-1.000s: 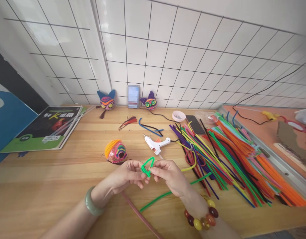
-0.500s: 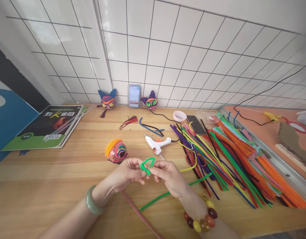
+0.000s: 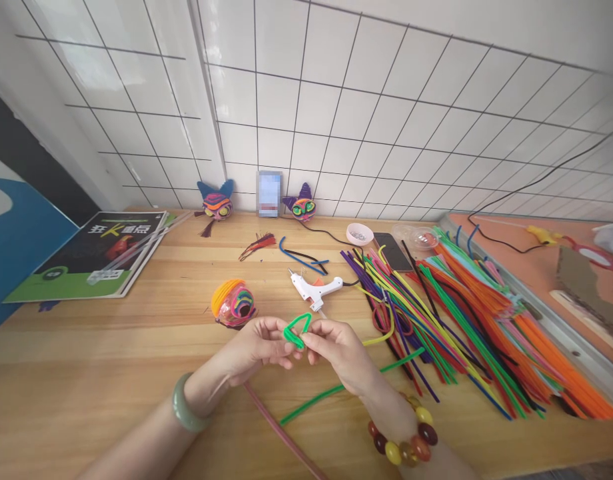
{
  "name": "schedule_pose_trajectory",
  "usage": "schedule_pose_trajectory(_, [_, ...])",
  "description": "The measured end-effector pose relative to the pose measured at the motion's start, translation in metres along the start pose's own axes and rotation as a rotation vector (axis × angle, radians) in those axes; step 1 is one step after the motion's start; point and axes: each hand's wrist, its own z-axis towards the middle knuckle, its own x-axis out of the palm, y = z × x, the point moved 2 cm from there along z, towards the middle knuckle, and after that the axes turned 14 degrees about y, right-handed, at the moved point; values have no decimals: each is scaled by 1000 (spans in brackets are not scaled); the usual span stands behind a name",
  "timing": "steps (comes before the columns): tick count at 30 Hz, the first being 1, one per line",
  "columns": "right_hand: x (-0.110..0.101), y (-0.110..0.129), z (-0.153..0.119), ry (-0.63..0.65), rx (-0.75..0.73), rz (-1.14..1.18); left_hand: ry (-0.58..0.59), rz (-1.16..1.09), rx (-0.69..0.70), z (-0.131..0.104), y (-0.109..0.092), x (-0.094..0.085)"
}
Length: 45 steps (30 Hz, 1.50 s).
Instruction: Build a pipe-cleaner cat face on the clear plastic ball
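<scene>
A green pipe cleaner (image 3: 302,322), bent into a small triangular loop, is held up between my two hands above the table. My left hand (image 3: 264,343) pinches its left side, and my right hand (image 3: 332,343) grips its lower right corner with thumb and finger. Beyond my left hand sits a round ornament (image 3: 234,303) with orange, pink and striped coils. A white hot glue gun (image 3: 314,288) lies just past my fingertips. Under my right forearm runs another straight green pipe cleaner (image 3: 314,400), with a pink one (image 3: 281,430) crossing the wood nearer to me.
Many coloured pipe cleaners (image 3: 436,320) spread over the right side. A pink bowl (image 3: 359,233), a dark phone (image 3: 392,252) and a red tassel (image 3: 258,245) lie farther back. Two finished eared ornaments lean by the wall beside a lit phone (image 3: 269,194). Magazines (image 3: 91,253) lie at left.
The green loop has tilted slightly and its outline looks more angular. Both hands keep their pinch in almost the same place.
</scene>
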Motion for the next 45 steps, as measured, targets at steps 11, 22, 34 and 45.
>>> schedule_pose_trajectory(11, [-11,0,1,-72,1,-225,-130,27,59,3,-1,-1])
schedule_pose_trajectory(22, [-59,-12,-1,-457,-7,-1219,-330,-53,144,6,-3,-8])
schedule_pose_trajectory(34, [-82,-27,20,-336,-181,-1505,-336,-53,153,6,-2,-6])
schedule_pose_trajectory(45, [-81,-27,22,-280,-175,-1494,-302,43,236,6,-2,-8])
